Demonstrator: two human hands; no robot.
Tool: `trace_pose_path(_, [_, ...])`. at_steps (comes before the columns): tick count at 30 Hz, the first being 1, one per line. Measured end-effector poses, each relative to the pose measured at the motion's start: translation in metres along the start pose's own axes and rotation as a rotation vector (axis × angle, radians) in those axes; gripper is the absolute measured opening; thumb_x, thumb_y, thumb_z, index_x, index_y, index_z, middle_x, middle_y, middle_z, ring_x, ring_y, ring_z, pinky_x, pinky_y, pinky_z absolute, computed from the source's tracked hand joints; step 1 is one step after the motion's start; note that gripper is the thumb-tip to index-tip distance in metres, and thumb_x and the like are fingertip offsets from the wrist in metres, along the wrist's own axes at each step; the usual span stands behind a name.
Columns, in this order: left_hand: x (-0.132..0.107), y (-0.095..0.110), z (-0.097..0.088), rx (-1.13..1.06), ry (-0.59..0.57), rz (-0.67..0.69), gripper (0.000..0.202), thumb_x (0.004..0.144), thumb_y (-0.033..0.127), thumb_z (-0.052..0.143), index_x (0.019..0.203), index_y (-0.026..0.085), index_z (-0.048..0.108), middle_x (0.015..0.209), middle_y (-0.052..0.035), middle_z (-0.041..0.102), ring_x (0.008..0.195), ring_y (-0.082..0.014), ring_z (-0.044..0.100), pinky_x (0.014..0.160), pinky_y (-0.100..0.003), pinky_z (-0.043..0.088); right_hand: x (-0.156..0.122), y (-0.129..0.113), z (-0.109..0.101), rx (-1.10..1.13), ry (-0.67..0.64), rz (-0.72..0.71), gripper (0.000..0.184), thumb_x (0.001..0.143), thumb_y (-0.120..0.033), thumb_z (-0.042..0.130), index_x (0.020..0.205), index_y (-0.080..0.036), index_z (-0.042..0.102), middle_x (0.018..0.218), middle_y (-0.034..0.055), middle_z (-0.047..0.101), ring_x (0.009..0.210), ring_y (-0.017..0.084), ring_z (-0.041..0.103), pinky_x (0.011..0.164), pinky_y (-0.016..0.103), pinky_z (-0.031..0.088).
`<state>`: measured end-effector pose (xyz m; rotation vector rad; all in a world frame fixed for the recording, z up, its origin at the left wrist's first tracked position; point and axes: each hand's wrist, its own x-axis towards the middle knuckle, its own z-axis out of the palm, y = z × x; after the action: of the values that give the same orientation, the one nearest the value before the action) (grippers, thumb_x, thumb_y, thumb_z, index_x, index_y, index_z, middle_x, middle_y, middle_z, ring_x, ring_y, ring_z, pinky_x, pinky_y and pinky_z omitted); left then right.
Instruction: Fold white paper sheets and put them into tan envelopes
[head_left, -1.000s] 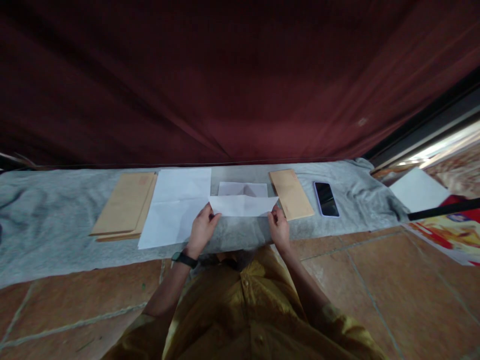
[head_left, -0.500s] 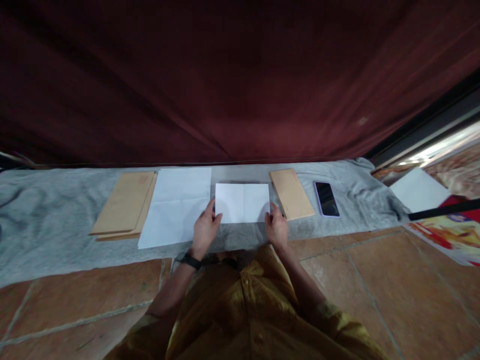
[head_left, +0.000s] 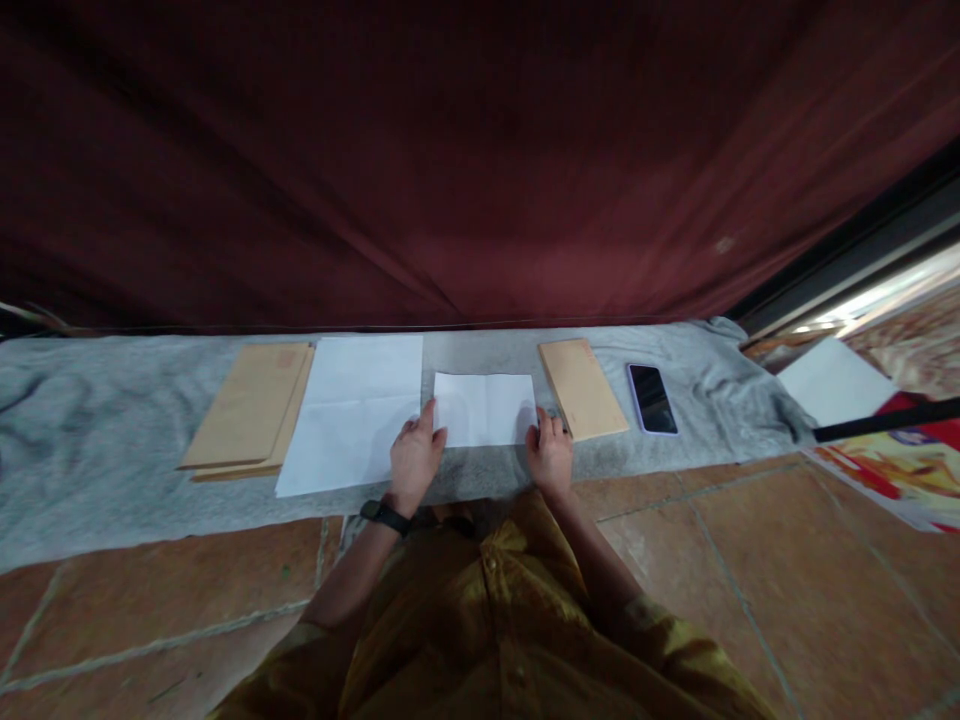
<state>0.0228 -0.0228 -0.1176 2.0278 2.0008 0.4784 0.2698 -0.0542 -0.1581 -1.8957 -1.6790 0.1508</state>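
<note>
A folded sheet of white paper (head_left: pixel 484 412) with a crease down its middle lies low over the grey cloth in front of me. At its left edge is my left hand (head_left: pixel 415 462), thumb at the lower corner and index finger along the side. My right hand (head_left: pixel 550 455) pinches the lower right corner between thumb and curled fingers. Larger white sheets (head_left: pixel 352 410) with a crosswise crease lie just left of the folded one. To the right, close to my right hand, rests a stack of brown envelopes (head_left: pixel 583 388).
More brown envelopes (head_left: pixel 244 405) lie at the left on the grey cloth (head_left: pixel 97 450). A phone (head_left: pixel 653 398) rests on the right. Behind hangs a dark red curtain (head_left: pixel 480 200). Beyond a dark bar at the far right are a white sheet (head_left: pixel 836 382) and a colourful printed sheet (head_left: pixel 900 470).
Both hands have lowered the folded paper towards the cloth, and it looks slightly smaller and flatter. The envelopes, large sheets and phone have stayed in place.
</note>
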Motion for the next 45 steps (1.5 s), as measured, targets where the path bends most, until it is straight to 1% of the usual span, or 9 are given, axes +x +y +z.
trace_pose_path(4, [-0.001, 0.003, -0.001, 0.017, 0.086, 0.072, 0.054, 0.092, 0.025, 0.054, 0.145, 0.017, 0.049, 0.110, -0.0157, 0.066, 0.105, -0.0324, 0.063, 0.093, -0.044, 0.051, 0.000, 0.001, 0.000, -0.053, 0.007, -0.038, 0.042, 0.099, -0.023, 0.041, 0.139, -0.018, 0.052, 0.116, 0.0157, 0.060, 0.099, 0.029, 0.059, 0.087, 0.041, 0.047])
trace_pose_path(7, [-0.002, 0.007, 0.002, 0.021, 0.128, 0.186, 0.050, 0.091, 0.019, 0.052, 0.140, 0.016, 0.053, 0.127, -0.0188, 0.061, 0.118, -0.0351, 0.059, 0.101, -0.051, 0.047, 0.001, 0.001, 0.001, -0.075, 0.022, -0.087, 0.040, 0.099, -0.021, 0.042, 0.137, -0.018, 0.053, 0.124, 0.0159, 0.060, 0.107, 0.028, 0.058, 0.088, 0.040, 0.046])
trace_pose_path(11, [-0.006, 0.020, 0.014, -0.030, 0.115, 0.369, 0.044, 0.096, 0.020, 0.045, 0.139, 0.016, 0.053, 0.149, -0.0158, 0.050, 0.140, -0.0321, 0.045, 0.113, -0.050, 0.042, 0.000, 0.001, 0.000, -0.116, 0.018, -0.111, 0.035, 0.099, -0.020, 0.044, 0.132, -0.018, 0.056, 0.127, 0.0150, 0.059, 0.111, 0.026, 0.057, 0.089, 0.037, 0.044])
trace_pose_path(14, [-0.009, 0.035, 0.024, 0.019, 0.061, 0.440, 0.043, 0.100, 0.024, 0.040, 0.141, 0.015, 0.052, 0.156, -0.0129, 0.045, 0.149, -0.0285, 0.034, 0.120, -0.048, 0.037, 0.000, 0.000, 0.000, -0.158, 0.006, -0.106, 0.033, 0.099, -0.019, 0.046, 0.129, -0.017, 0.058, 0.128, 0.0142, 0.060, 0.110, 0.024, 0.058, 0.090, 0.036, 0.044])
trace_pose_path(20, [-0.005, 0.054, 0.036, 0.148, -0.019, 0.533, 0.049, 0.102, 0.031, 0.038, 0.148, 0.016, 0.046, 0.163, -0.0097, 0.036, 0.154, -0.0272, 0.024, 0.124, -0.050, 0.028, 0.001, -0.002, -0.002, -0.187, -0.003, -0.103, 0.032, 0.100, -0.020, 0.045, 0.130, -0.018, 0.057, 0.128, 0.0132, 0.060, 0.109, 0.023, 0.058, 0.089, 0.034, 0.044])
trace_pose_path(26, [-0.002, 0.049, 0.042, 0.179, -0.065, 0.541, 0.048, 0.103, 0.036, 0.037, 0.149, 0.022, 0.046, 0.163, -0.0054, 0.037, 0.153, -0.0274, 0.026, 0.125, -0.051, 0.024, 0.000, -0.003, -0.003, -0.152, 0.000, -0.101, 0.033, 0.099, -0.020, 0.043, 0.128, -0.017, 0.059, 0.127, 0.0137, 0.060, 0.109, 0.024, 0.059, 0.090, 0.035, 0.044])
trace_pose_path(34, [-0.005, 0.047, 0.047, 0.160, -0.056, 0.541, 0.050, 0.104, 0.040, 0.037, 0.151, 0.023, 0.045, 0.163, -0.0060, 0.037, 0.153, -0.0276, 0.026, 0.126, -0.052, 0.021, 0.005, -0.019, -0.013, -0.055, 0.049, -0.087, 0.035, 0.100, -0.022, 0.045, 0.130, -0.019, 0.061, 0.128, 0.0149, 0.061, 0.120, 0.027, 0.055, 0.098, 0.042, 0.044])
trace_pose_path(40, [-0.003, 0.043, 0.047, 0.174, -0.084, 0.586, 0.052, 0.099, 0.032, 0.044, 0.149, 0.017, 0.046, 0.160, -0.0129, 0.040, 0.153, -0.0304, 0.024, 0.125, -0.054, 0.019, 0.022, -0.048, 0.009, 0.196, -0.115, -0.225, 0.042, 0.105, -0.030, 0.036, 0.138, -0.018, 0.057, 0.145, 0.0122, 0.055, 0.133, 0.022, 0.051, 0.111, 0.040, 0.042])
trace_pose_path(45, [-0.003, 0.039, 0.050, 0.199, -0.102, 0.615, 0.062, 0.093, 0.023, 0.047, 0.153, 0.010, 0.039, 0.159, -0.0189, 0.040, 0.153, -0.0301, 0.025, 0.126, -0.052, 0.019, 0.025, -0.059, 0.029, 0.176, -0.215, -0.301, 0.048, 0.108, -0.034, 0.030, 0.141, -0.012, 0.056, 0.148, 0.0137, 0.055, 0.141, 0.022, 0.044, 0.121, 0.044, 0.032])
